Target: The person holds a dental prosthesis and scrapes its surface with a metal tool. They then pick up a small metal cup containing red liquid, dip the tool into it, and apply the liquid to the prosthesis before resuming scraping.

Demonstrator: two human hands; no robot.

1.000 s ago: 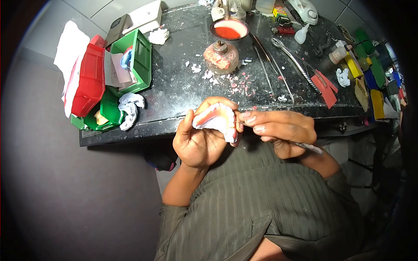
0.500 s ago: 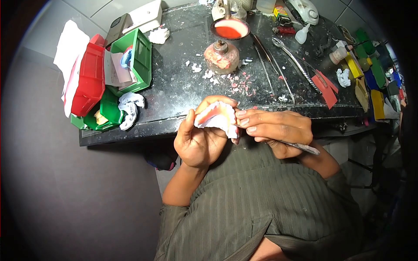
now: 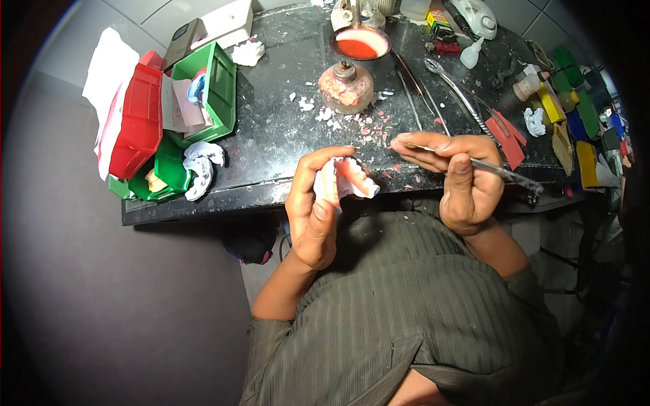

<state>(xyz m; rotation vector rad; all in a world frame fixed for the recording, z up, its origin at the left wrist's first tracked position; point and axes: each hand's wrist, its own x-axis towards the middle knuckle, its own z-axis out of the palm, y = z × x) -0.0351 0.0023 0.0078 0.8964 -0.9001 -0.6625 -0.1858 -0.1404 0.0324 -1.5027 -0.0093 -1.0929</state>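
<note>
My left hand (image 3: 313, 220) grips a white, arch-shaped dental model (image 3: 344, 180) with pink wax along it, held up near the bench's front edge. To its right, apart from the model, my right hand (image 3: 470, 177) holds a thin metal tool (image 3: 504, 174) between thumb and fingers. The tool's thicker end points right; its other end lies along my fingers. Behind my hands, a glass spirit burner (image 3: 345, 88) stands among pink and white wax crumbs (image 3: 369, 128). Above it is a round pan of red liquid wax (image 3: 359, 46).
Green bins (image 3: 217, 95) and a red bin (image 3: 139, 115) stand at the left, beside another white model (image 3: 202, 169). Long metal tools (image 3: 460, 95) and a pink wax sheet (image 3: 506, 139) lie at the right on the black bench (image 3: 271, 128).
My right hand has moved right, away from the model, with the tool. My left hand has turned the model, so its arch now opens toward the lower right.
</note>
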